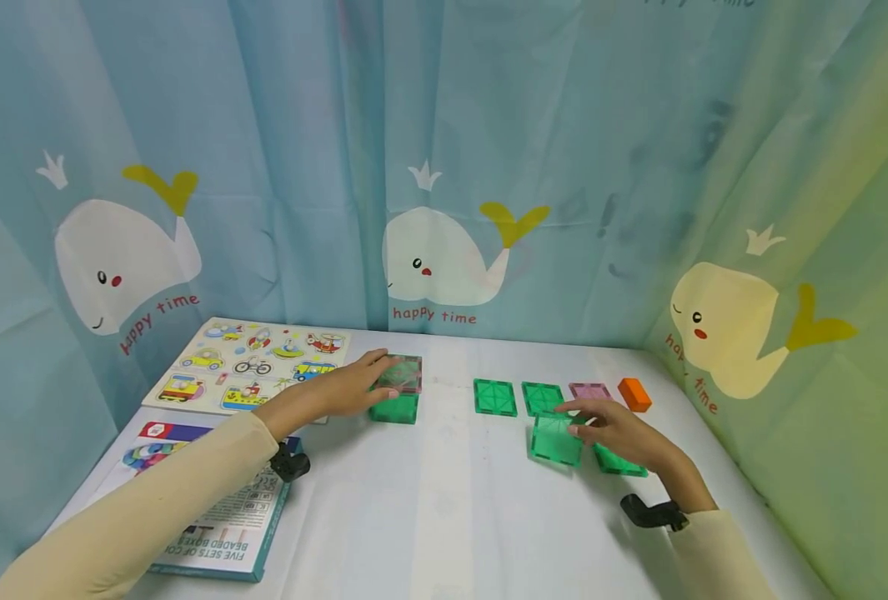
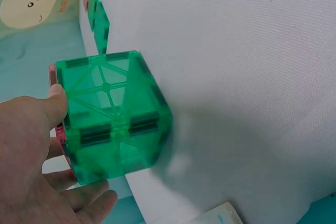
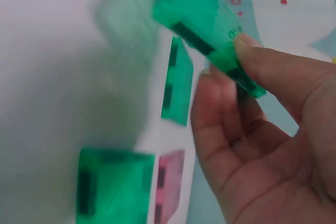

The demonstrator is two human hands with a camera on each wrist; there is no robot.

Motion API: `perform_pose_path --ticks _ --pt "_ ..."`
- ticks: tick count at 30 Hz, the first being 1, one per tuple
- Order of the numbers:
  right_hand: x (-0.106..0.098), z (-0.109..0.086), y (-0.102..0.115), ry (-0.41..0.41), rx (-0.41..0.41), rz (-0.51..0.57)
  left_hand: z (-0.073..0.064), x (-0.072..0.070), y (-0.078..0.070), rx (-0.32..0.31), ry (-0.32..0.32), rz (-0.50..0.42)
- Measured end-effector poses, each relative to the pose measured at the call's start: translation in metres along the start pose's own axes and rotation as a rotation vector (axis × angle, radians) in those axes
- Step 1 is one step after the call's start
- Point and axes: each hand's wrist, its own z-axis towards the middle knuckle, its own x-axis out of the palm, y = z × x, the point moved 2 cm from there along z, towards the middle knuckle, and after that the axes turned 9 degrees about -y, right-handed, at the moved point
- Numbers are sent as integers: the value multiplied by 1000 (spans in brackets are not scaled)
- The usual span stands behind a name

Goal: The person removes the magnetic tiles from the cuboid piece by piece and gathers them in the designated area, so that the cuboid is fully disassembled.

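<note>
My left hand (image 1: pixel 348 388) holds a small box built of green magnetic tiles (image 2: pixel 113 116), standing on the table at the middle left. A pink magnetic tile (image 1: pixel 408 375) forms its top. In the left wrist view the thumb lies at the pink tile's edge, and the other fingers reach round the far side, partly hidden. On the right, my right hand (image 1: pixel 624 429) pinches one green square magnetic tile (image 3: pixel 202 22) between thumb and fingers. That tile is raised and tilted above the table, with its shadow below.
Green tiles (image 1: pixel 494 397) lie flat at the middle right, near another pink tile (image 1: pixel 589 390) and an orange block (image 1: pixel 634 394). One more green tile (image 1: pixel 620 462) lies under the right hand. A vehicle puzzle board (image 1: pixel 248 367) and a printed box (image 1: pixel 222 533) occupy the left. Curtains (image 1: pixel 444 250) border the table (image 1: pixel 444 500).
</note>
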Motion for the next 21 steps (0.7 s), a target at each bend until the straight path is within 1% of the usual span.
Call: perform_pose_path --ticks 4,7,13,15,19,21 --pt "-2 -6 -8 23 -10 -3 1 1 1 0 2 0" --pt "1 -5 -12 26 -13 -31 1 0 0 -3 0 1" --pt "14 2 -13 36 64 -147 -1 -1 -1 6 -6 25" --pt "19 4 -12 32 76 -183 -1 -1 -1 7 -6 21" --pt "25 5 -11 7 62 -248 -2 -1 -2 -2 1 7" --pt "27 6 -12 2 28 -285 -2 -1 -2 -6 3 6"
